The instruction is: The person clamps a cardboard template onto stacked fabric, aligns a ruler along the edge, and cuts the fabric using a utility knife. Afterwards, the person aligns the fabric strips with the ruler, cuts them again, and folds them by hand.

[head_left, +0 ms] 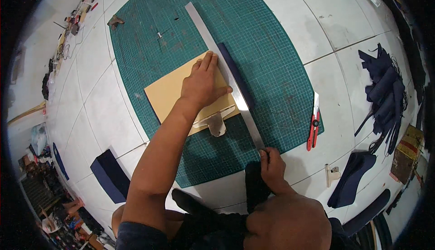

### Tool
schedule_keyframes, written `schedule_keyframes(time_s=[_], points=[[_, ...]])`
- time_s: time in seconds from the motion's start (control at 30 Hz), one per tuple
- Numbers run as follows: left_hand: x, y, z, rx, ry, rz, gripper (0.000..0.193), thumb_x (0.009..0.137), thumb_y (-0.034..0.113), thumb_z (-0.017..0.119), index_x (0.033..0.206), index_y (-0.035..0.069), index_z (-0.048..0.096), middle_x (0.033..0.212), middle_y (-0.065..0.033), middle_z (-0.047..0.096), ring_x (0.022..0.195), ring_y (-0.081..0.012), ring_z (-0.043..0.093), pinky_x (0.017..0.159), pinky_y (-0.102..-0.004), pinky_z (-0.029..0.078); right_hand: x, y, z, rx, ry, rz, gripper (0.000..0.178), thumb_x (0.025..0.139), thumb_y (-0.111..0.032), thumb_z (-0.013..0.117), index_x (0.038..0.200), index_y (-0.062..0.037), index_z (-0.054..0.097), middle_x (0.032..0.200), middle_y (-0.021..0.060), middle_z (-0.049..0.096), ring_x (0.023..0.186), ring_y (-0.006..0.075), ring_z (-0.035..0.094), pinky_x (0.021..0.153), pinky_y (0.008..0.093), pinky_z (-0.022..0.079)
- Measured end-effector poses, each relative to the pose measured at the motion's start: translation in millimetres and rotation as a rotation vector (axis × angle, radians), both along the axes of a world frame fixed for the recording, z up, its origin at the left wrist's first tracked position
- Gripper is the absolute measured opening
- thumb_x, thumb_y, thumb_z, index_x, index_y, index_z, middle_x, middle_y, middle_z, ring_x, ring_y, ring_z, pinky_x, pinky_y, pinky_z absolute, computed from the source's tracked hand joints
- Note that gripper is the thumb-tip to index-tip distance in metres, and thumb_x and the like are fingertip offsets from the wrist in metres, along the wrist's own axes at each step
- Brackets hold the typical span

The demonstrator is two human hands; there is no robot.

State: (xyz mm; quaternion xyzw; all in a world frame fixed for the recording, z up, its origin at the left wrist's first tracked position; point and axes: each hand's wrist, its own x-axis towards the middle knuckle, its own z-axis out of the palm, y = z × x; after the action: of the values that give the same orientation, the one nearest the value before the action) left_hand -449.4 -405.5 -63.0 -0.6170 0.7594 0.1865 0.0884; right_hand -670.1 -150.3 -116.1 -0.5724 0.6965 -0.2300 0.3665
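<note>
Palm down, your left hand (pixel 199 84) rests on the tan board (pixel 167 89), thumb spread out to the metal ruler (pixel 225 66), which slants through the frame's centre. Your right hand (pixel 273 168) pinches the ruler's lower end. A silver clip (pixel 217 125) grips the board's lower edge; navy fabric (pixel 239 75) shows beside the ruler, on the green mat (pixel 272 64).

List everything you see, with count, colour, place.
cutting mat: one, green, floor centre
board: one, tan, on mat
ruler: one, silver, board's right edge
cloth: one, navy, beside ruler
clips: two, silver, board and right floor
cutter: one, red, mat's right edge
fabric pieces: four or so, dark, both sides
scrap pile: one, navy, right
clutter: uncountable, mixed, left and right edges
feet: two, black, mat's near edge
left hand: one, bare, on board
right hand: one, bare, ruler's near end
</note>
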Motion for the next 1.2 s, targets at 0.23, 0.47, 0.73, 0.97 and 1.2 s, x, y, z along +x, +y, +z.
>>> schedule_keyframes(time_s=[0.23, 0.47, 0.73, 0.97, 1.2], points=[[2.5, -1.0, -3.3, -0.027, 0.032, -0.013, 0.107, 0.071, 0.054, 0.080, 0.152, 0.009, 0.028, 0.160, -0.0097, 0.027, 0.141, -0.0344, 0.037, 0.104, -0.0488, 0.049, -1.3, -0.7, 0.7, 0.072, -0.008, -0.003, 0.017, 0.098, -0.020, 0.059, 0.104, -0.0034, 0.059, 0.090, 0.0183, 0.064, 0.074, 0.0369, 0.065, 0.064, 0.0452, 0.050], [3.6, -0.7, -5.3, -0.011, 0.022, 0.008, 0.110, 0.069, 0.054, 0.081, 0.154, 0.010, 0.027, 0.160, -0.0087, 0.027, 0.140, -0.0348, 0.039, 0.106, -0.0494, 0.047, 1.3, -3.4, 2.6, 0.002, -0.022, -0.010, 0.017, 0.098, -0.020, 0.059, 0.103, -0.0038, 0.058, 0.091, 0.0179, 0.064, 0.076, 0.0365, 0.065, 0.065, 0.0448, 0.050], [4.1, -2.2, -4.8, -0.015, 0.022, -0.010, 0.109, 0.071, 0.054, 0.081, 0.153, 0.009, 0.027, 0.160, -0.0108, 0.027, 0.140, -0.0346, 0.038, 0.107, -0.0487, 0.047, 1.7, -2.5, 1.7, -0.014, -0.032, -0.019, 0.018, 0.099, -0.022, 0.058, 0.103, -0.0042, 0.058, 0.090, 0.0175, 0.064, 0.076, 0.0375, 0.064, 0.066, 0.0458, 0.049], [-1.1, -4.8, 1.4, 0.040, -0.033, -0.022, 0.117, 0.064, 0.062, 0.081, 0.152, 0.005, 0.028, 0.160, -0.0102, 0.026, 0.143, -0.0331, 0.033, 0.107, -0.0470, 0.046, -2.8, -7.1, 9.4, 0.079, -0.067, -0.020, 0.019, 0.099, -0.022, 0.058, 0.102, -0.0038, 0.058, 0.091, 0.0175, 0.063, 0.078, 0.0376, 0.064, 0.066, 0.0455, 0.049], [-2.5, -1.4, 5.7, 0.048, 0.006, -0.002, 0.132, 0.051, 0.062, 0.088, 0.153, 0.003, 0.026, 0.160, -0.0110, 0.025, 0.144, -0.0345, 0.031, 0.110, -0.0476, 0.043, -2.7, -5.1, 7.4, 0.096, -0.092, -0.030, 0.019, 0.098, -0.020, 0.059, 0.102, -0.0017, 0.058, 0.091, 0.0184, 0.062, 0.079, 0.0387, 0.064, 0.069, 0.0453, 0.050]])
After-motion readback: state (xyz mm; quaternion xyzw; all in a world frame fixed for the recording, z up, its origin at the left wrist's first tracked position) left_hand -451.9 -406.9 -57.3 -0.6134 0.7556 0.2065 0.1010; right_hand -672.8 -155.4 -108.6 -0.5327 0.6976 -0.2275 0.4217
